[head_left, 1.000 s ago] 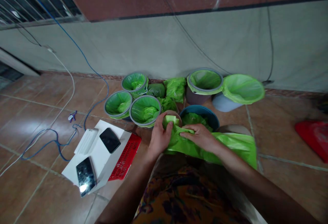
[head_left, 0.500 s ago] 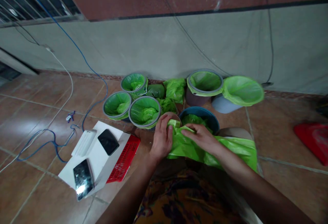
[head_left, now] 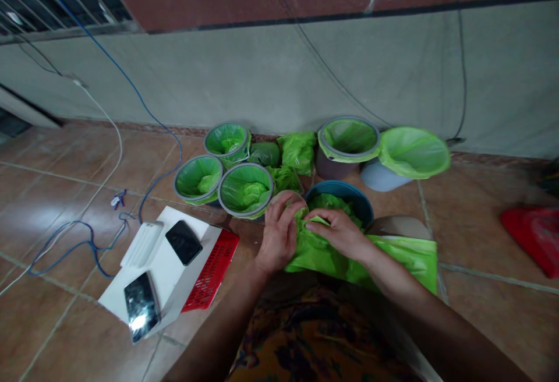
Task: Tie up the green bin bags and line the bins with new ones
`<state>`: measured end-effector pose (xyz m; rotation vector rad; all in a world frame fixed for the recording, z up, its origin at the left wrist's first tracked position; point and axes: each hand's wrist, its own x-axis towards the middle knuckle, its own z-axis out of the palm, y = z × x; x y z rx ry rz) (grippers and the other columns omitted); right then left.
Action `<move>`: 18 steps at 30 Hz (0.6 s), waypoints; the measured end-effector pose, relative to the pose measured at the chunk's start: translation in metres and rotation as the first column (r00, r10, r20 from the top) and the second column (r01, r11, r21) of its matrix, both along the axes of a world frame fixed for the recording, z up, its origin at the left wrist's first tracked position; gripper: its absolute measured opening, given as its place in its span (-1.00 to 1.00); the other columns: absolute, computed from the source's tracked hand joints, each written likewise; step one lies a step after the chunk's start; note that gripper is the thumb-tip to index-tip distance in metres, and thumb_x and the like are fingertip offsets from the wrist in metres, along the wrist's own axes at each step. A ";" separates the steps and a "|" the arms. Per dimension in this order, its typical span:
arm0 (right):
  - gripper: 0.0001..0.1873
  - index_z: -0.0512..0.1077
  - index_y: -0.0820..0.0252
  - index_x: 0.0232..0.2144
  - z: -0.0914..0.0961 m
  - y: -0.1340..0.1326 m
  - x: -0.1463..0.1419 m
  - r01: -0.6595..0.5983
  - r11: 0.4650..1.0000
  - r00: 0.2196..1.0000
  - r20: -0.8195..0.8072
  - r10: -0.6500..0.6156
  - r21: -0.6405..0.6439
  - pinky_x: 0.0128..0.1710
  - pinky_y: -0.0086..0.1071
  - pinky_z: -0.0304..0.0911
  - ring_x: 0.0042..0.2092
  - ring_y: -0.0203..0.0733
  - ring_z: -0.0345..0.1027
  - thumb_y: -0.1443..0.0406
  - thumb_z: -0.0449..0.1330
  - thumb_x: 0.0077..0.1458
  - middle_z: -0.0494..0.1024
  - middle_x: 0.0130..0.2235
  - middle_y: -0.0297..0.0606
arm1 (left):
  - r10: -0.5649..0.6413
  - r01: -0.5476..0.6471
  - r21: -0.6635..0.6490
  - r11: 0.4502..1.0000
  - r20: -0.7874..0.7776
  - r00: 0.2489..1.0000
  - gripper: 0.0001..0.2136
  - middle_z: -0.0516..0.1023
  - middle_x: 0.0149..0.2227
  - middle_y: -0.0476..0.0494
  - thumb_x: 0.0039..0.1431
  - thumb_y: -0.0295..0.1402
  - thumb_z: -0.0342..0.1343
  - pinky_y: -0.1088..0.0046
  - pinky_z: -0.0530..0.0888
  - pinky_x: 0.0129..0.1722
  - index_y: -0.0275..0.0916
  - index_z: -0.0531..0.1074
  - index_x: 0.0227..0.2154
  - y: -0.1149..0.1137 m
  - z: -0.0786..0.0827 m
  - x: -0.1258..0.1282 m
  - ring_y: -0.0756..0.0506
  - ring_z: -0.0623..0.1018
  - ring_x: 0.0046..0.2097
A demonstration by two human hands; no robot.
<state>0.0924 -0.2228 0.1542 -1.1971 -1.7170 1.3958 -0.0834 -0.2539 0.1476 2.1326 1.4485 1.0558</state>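
Above my lap, my left hand (head_left: 278, 232) and my right hand (head_left: 338, 232) are close together on a bright green plastic bag (head_left: 318, 255). Its upper edge is bunched and pinched in the fingers of both. Part of the bag is hidden behind my right forearm. To the right, on my thigh, lies more flat green plastic (head_left: 413, 257); whether it is the same bag I cannot tell. Just beyond my right hand stands a blue bin (head_left: 370, 210) with crumpled green plastic inside.
Three small lined bins (head_left: 228, 201) stand to the left. By the wall are a crumpled green bag (head_left: 297, 152), a dark lined bin (head_left: 332, 166) and a pale lined bin (head_left: 384, 178). Phones (head_left: 183, 242) lie on a white box (head_left: 168, 289) beside a red basket (head_left: 209, 271); a blue cable (head_left: 159, 120) crosses the floor.
My left fingers have curled further over the bag's edge, and the bunched part between the hands has shifted slightly. The bins stay where they were.
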 end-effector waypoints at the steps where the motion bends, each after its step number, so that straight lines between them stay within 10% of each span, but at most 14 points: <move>1: -0.79 0.58 0.12 -0.38 -0.001 -0.001 0.001 0.007 1.000 1.000 0.003 -0.007 -0.002 -0.19 -0.33 0.27 -0.28 -0.15 0.43 0.15 0.22 0.05 0.61 -0.35 -0.33 | -0.008 0.008 0.003 1.000 -0.006 1.000 -0.65 0.30 0.22 -0.27 0.24 -0.52 -0.11 0.13 0.28 0.22 -0.15 0.32 0.05 0.000 0.000 0.000 -0.16 0.28 0.28; 9: -0.77 0.58 0.11 -0.36 -0.004 -0.003 0.002 0.036 0.999 0.999 0.029 -0.037 0.016 -0.23 -0.35 0.26 -0.29 -0.16 0.43 0.13 0.21 0.07 0.62 -0.35 -0.33 | 0.051 -0.050 -0.031 0.998 0.021 0.998 -0.82 0.47 0.01 -0.22 0.12 -0.56 -0.12 0.11 0.28 0.17 -0.15 0.28 -0.31 -0.003 -0.003 0.001 -0.14 0.41 0.13; 18: -0.75 0.58 0.10 -0.32 -0.004 0.001 0.004 -0.017 1.000 0.999 0.032 0.016 0.003 -0.21 -0.34 0.24 -0.27 -0.15 0.42 0.11 0.17 0.11 0.61 -0.33 -0.34 | 0.043 -0.043 -0.056 0.997 -0.008 0.999 -0.82 0.43 0.09 -0.21 0.18 -0.40 0.03 0.08 0.22 0.21 -0.13 0.37 -0.15 -0.004 0.003 0.001 -0.18 0.36 0.19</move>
